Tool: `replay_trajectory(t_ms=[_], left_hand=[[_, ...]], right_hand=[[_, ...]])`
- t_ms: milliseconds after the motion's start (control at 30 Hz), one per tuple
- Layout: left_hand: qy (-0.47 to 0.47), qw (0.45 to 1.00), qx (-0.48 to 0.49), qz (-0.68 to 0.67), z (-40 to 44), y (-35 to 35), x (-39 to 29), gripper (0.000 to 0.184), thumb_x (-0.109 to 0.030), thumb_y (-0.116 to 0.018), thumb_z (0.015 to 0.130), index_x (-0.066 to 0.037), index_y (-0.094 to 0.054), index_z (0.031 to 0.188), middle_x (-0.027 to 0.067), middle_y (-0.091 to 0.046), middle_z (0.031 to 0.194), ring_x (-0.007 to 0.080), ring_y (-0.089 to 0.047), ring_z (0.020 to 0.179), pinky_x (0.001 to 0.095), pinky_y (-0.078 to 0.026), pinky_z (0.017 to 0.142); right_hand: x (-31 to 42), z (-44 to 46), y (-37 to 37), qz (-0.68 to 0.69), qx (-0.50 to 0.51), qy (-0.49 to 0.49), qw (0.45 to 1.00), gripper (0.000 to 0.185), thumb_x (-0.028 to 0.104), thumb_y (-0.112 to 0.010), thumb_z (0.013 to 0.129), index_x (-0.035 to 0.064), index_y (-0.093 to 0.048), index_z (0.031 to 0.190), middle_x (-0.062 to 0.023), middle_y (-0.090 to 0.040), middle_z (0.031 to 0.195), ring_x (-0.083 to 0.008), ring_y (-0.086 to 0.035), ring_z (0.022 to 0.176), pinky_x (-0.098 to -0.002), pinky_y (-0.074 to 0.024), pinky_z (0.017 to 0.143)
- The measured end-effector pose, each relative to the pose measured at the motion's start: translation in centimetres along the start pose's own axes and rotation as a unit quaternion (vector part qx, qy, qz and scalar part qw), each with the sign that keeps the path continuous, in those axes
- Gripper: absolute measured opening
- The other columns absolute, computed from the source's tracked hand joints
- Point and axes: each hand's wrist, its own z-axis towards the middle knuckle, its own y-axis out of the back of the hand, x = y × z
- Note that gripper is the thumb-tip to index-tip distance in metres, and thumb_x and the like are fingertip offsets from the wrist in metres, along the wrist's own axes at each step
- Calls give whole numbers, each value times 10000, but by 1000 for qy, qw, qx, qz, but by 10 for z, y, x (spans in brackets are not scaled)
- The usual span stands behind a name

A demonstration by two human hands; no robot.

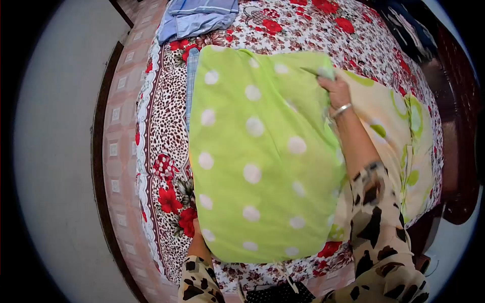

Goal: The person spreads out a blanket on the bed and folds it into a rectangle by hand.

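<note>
A light green cloth with white polka dots (273, 151) lies spread over the bed, its near corners rounded and its surface slightly creased. At its far right corner, my right hand (337, 92) is closed on the fabric, which folds up around the fingers. My left hand (197, 230) is at the cloth's lower left edge; the fingers are tucked beneath the fabric and hidden. Under the right side of the green cloth lies a cream cloth with green circles (384, 126). A strip of blue checked fabric (192, 76) sticks out at the left edge.
The bed has a floral sheet with red flowers and a leopard-print border (169, 111). Folded blue clothing (202, 20) lies at the far left. Dark clothes (409, 30) are at the far right, beside a dark wooden headboard (457, 126). Pink tiled floor (118, 171) runs along the left.
</note>
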Motion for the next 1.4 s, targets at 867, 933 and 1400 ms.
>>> replay_trajectory(t_ms=[867, 933, 1400], left_hand=[[17, 990, -56, 131, 18, 3, -6, 648, -567, -416, 757, 25, -531, 995, 115, -565, 882, 225, -524, 818, 328, -405, 728], [18, 985, -67, 156, 15, 8, -10, 648, -567, -417, 757, 26, -534, 989, 116, -565, 877, 223, -524, 814, 327, -406, 725], [-494, 716, -96, 484, -87, -85, -37, 574, -329, -523, 733, -73, -337, 1212, 187, -253, 1284, 302, -258, 1179, 451, -168, 962]], right_hand=[[-91, -3, -61, -762, 243, 206, 563, 771, 591, -407, 712, 144, -177, 1296, -88, -169, 1339, -259, -162, 1231, -579, -99, 933], [-80, -13, -77, -764, 249, 142, 578, 766, 568, -427, 709, 125, -188, 1287, -99, -169, 1335, -267, -169, 1226, -558, -124, 940], [-32, -44, -92, -718, 238, 207, 620, 742, 442, -525, 701, 173, -172, 1296, -117, -124, 1344, -302, -161, 1222, -550, -142, 941]])
